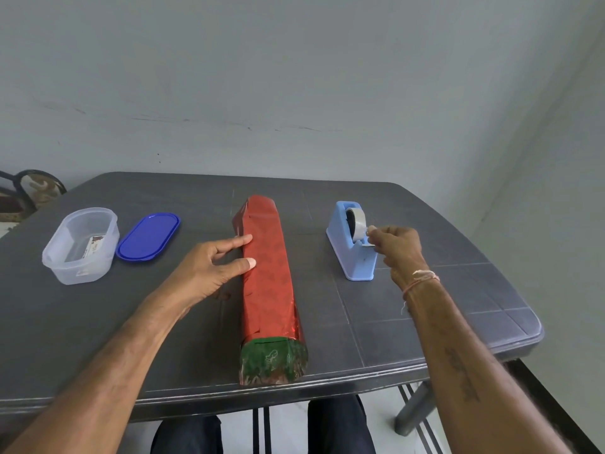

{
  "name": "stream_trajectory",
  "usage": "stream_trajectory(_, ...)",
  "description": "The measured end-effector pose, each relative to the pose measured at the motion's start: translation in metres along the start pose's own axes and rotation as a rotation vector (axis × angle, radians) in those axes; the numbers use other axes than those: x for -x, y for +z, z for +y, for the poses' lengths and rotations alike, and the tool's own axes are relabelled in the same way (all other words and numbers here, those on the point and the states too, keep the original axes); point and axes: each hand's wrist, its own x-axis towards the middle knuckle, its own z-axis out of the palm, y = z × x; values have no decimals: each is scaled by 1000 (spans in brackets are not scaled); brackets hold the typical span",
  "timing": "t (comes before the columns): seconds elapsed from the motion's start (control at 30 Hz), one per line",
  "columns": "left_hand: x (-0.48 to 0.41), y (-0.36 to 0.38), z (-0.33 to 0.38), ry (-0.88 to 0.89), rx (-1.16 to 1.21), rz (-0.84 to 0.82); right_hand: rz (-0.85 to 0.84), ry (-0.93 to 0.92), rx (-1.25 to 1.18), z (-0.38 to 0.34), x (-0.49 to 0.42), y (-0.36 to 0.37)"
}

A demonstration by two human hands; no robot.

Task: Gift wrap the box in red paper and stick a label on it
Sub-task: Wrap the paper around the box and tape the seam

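Note:
A long box wrapped in shiny red paper (266,273) lies lengthwise down the middle of the dark table (409,322). Its near end shows loose green foil (273,360) at the table's front edge. My left hand (212,267) presses the box's left side with a straight thumb and forefinger. My right hand (397,247) pinches the free end of the tape at the blue tape dispenser (352,247), which stands to the right of the box. A clear tub (80,245) at the left holds a small label (93,249).
A blue lid (149,236) lies beside the clear tub. A chair back (29,191) shows past the table's far left corner. My knees sit under the table's front edge. A grey wall stands behind the table.

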Motion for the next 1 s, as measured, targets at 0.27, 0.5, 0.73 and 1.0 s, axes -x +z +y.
stream_trajectory(0.27,0,0,-2,2,-7,4,-107,123,-35,-4,8,-9)
stream_trajectory(0.5,0,0,-1,-2,-9,3,-101,214,-91,-6,13,-13)
stream_trajectory(0.73,1,0,0,5,-22,0,-144,331,-172,-10,14,-18)
stream_trajectory(1.0,1,0,0,18,-22,1,-201,396,-187,-6,12,-21)
